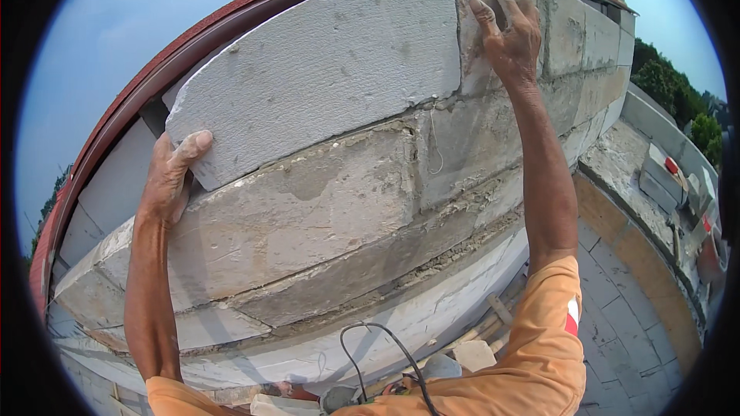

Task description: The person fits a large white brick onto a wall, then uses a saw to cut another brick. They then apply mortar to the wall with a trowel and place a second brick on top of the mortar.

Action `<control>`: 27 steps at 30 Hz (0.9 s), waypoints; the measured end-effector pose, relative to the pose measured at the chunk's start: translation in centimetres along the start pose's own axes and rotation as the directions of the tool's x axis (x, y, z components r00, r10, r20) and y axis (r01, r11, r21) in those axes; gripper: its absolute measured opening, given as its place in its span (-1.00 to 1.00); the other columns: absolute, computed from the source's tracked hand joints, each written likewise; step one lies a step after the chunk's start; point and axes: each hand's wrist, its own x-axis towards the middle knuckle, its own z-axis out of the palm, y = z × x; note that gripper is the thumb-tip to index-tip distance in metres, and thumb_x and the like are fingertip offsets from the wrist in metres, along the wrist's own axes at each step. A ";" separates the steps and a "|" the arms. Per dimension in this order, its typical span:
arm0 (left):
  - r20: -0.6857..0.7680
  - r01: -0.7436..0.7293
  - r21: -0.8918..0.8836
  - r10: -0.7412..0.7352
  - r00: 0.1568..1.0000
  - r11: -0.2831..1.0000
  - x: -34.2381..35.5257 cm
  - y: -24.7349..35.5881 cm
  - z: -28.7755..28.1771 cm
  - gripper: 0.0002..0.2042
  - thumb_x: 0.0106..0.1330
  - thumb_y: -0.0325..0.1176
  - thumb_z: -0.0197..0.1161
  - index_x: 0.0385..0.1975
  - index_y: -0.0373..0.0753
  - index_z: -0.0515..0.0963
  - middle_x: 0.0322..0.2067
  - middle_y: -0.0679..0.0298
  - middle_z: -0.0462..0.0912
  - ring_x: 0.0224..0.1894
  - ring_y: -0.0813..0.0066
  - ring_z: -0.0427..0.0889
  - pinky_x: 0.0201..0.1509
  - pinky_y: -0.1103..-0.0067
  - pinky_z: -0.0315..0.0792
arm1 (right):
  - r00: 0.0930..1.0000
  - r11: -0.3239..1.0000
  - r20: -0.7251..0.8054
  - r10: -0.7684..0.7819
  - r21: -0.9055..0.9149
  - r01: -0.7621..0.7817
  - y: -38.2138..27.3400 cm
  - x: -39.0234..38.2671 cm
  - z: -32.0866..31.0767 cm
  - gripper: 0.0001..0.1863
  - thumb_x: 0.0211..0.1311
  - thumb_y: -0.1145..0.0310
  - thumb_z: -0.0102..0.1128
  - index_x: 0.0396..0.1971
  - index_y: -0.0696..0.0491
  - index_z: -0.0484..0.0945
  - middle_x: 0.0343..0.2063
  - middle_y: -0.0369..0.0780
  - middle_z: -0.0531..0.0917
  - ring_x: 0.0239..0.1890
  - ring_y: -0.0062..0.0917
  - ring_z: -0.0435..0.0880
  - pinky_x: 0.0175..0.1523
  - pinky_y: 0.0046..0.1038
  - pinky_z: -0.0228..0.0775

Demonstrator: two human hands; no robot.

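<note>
A large white aerated concrete block [324, 69] sits on the top course of a block wall [308, 216], just under the roof edge. My left hand [169, 173] grips its lower left end, thumb on the front face and the other fingers partly hidden around the edge. Against the block's right end stands a dusty, grey-stained block [476, 69]. My right hand [512, 35] lies on that one near its top, fingers apart and tips on its surface. Both hands are coated with pale dust. A thin string [435, 142] hangs over the joint below the blocks.
Above the blocks runs a red roof edge [193, 35]. A black cable [378, 326] loops below me, near wooden poles and a loose block piece [474, 356]. At right, a concrete ledge [617, 150] carries grey blocks [659, 177] and red-handled tools.
</note>
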 end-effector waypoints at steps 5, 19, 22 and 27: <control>0.016 0.056 0.063 -0.057 0.998 0.996 -0.2 0.2 -0.5 -0.13 0.02 0.11 0.52 0.16 -0.43 0.32 -0.03 -0.01 0.53 0.09 0.20 0.55 0.23 0.38 0.44 | 0.998 0.998 0.042 -0.056 -0.037 0.058 0.3 -0.8 0.6 -0.38 0.26 -0.08 0.27 0.06 0.19 0.59 -0.05 -0.10 0.58 0.06 -0.23 0.54 0.15 -0.23 0.40; 0.084 -0.045 0.165 0.031 0.996 0.985 0.3 0.1 -1.2 -0.12 -0.06 0.11 0.52 0.16 -0.42 0.38 -0.04 -0.09 0.55 0.14 0.02 0.50 0.36 0.16 0.27 | 0.991 0.990 0.134 0.003 -0.143 0.017 0.8 -0.5 0.0 -0.43 0.33 -0.04 0.22 0.17 0.04 0.55 0.13 -0.11 0.54 0.23 -0.28 0.50 0.32 -0.24 0.34; 0.082 -0.038 0.166 0.025 0.996 0.985 0.0 0.1 -1.2 -0.11 -0.05 0.10 0.53 0.19 -0.41 0.36 -0.02 -0.09 0.55 0.17 0.01 0.49 0.37 0.16 0.26 | 0.993 0.997 0.119 -0.008 -0.079 0.017 0.1 -0.3 -0.2 -0.41 0.31 -0.04 0.24 0.13 0.13 0.57 0.09 -0.10 0.57 0.19 -0.25 0.52 0.30 -0.23 0.35; 0.109 -0.050 0.095 0.039 0.993 0.994 -0.3 1.1 -0.5 0.01 -0.11 0.13 0.57 0.25 -0.43 0.28 0.04 -0.13 0.52 0.21 0.00 0.47 0.38 0.16 0.29 | 0.983 0.993 0.180 0.043 -0.118 -0.022 0.8 -0.3 -0.8 -0.37 0.34 -0.08 0.18 0.21 0.09 0.50 0.14 -0.08 0.51 0.25 -0.26 0.46 0.34 -0.20 0.31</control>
